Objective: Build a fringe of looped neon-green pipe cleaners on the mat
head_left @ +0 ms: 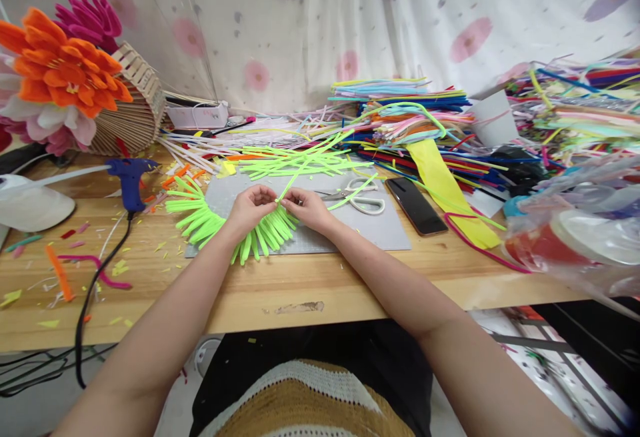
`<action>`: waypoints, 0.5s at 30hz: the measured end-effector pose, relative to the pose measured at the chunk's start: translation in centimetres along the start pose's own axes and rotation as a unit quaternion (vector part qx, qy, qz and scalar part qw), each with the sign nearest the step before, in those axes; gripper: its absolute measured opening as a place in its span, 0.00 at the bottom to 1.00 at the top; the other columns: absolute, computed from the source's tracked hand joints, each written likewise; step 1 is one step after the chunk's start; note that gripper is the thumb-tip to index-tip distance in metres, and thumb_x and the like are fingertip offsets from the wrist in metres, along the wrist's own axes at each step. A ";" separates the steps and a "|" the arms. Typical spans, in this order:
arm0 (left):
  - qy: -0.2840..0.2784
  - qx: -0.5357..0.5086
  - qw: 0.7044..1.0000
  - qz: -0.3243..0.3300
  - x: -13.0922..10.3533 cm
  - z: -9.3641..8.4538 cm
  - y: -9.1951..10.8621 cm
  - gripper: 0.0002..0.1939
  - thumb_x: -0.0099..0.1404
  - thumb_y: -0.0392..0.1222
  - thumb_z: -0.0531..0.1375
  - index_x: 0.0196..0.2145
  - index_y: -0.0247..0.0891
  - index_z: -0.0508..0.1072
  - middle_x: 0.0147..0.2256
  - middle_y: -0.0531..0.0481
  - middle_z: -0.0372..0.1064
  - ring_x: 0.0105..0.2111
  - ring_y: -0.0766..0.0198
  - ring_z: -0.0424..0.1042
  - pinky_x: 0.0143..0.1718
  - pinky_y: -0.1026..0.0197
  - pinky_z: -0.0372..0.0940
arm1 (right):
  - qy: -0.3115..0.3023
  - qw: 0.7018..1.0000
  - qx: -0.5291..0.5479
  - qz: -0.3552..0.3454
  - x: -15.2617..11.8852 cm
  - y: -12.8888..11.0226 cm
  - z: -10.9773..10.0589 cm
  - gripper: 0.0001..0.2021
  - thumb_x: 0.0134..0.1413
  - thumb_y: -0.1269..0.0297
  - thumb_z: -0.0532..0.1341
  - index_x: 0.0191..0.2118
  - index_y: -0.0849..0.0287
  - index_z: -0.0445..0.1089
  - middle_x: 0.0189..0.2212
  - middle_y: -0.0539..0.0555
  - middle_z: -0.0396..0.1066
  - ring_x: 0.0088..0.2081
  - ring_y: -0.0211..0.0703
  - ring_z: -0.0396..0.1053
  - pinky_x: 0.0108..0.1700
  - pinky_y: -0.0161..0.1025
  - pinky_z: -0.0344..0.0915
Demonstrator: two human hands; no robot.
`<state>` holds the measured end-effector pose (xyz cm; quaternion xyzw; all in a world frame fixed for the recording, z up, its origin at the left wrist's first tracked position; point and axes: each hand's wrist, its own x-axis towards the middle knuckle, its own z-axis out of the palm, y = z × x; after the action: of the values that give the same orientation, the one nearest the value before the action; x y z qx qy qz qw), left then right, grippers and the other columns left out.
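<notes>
My left hand (253, 209) and my right hand (307, 209) meet above a grey cutting mat (320, 240), fingers pinched on a neon-green pipe cleaner (290, 187). Below and left of them, folded neon-green pipe-cleaner pieces (200, 217) lie in a curved, fringe-like row, partly hidden by my left hand. Loose neon-green pipe cleaners (300, 160) are heaped just beyond my fingers. Scissors with white handles (367, 205) rest on the mat to the right of my right hand, with one green stem lying across them.
At the left are a blue glue gun (131, 180) with its black cord and a basket (143, 90) by an orange flower (65, 63). A phone (416, 205) and a yellow strip (450, 190) lie right of the mat. Bundled pipe cleaners (410, 113) line the back; scraps litter the left.
</notes>
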<state>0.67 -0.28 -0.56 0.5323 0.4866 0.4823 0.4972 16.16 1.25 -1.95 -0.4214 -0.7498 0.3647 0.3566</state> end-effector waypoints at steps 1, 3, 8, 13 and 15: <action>0.002 -0.002 1.000 -0.011 -0.1 0.0 0.1 0.16 0.39 0.43 0.65 0.27 0.35 0.69 0.25 0.53 0.68 0.26 0.69 0.66 0.29 0.65 0.59 | 0.001 1.000 -0.003 -0.001 0.0 0.0 0.0 0.10 0.50 0.60 0.54 0.27 0.62 0.66 0.21 0.47 0.64 0.25 0.32 0.57 0.29 0.30 0.53; 0.009 -0.005 0.999 -0.040 -0.2 -0.1 0.2 0.17 0.41 0.45 0.65 0.29 0.36 0.70 0.26 0.53 0.68 0.25 0.69 0.65 0.25 0.67 0.58 | 0.005 1.000 -0.006 -0.002 0.0 -0.1 0.0 0.10 0.50 0.61 0.54 0.28 0.62 0.66 0.22 0.48 0.64 0.25 0.32 0.58 0.30 0.30 0.54; -0.005 -0.001 0.996 -0.087 -0.2 -0.4 0.0 0.20 0.41 0.47 0.66 0.32 0.37 0.71 0.26 0.53 0.69 0.23 0.72 0.64 0.21 0.69 0.54 | 0.012 1.000 -0.015 -0.006 0.0 0.1 0.1 0.10 0.50 0.61 0.54 0.29 0.62 0.67 0.23 0.48 0.65 0.25 0.32 0.58 0.30 0.31 0.54; -0.018 -0.007 0.997 -0.078 0.0 -0.2 -0.1 0.22 0.38 0.48 0.68 0.31 0.35 0.69 0.22 0.54 0.67 0.20 0.72 0.63 0.23 0.67 0.55 | 0.010 0.999 -0.041 -0.008 0.0 0.0 0.1 0.09 0.49 0.63 0.54 0.28 0.62 0.67 0.23 0.48 0.66 0.25 0.32 0.59 0.30 0.31 0.53; -0.011 -0.015 0.998 -0.067 0.1 0.1 -0.1 0.23 0.36 0.46 0.68 0.29 0.34 0.67 0.24 0.54 0.67 0.23 0.71 0.65 0.27 0.66 0.58 | 0.009 0.999 -0.051 -0.005 0.0 -0.1 0.0 0.09 0.49 0.62 0.55 0.28 0.62 0.67 0.23 0.48 0.66 0.26 0.32 0.59 0.30 0.31 0.53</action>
<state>0.74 -0.19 -0.69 0.4963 0.5079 0.4496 0.5419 16.14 1.20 -1.91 -0.4385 -0.7666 0.3203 0.3427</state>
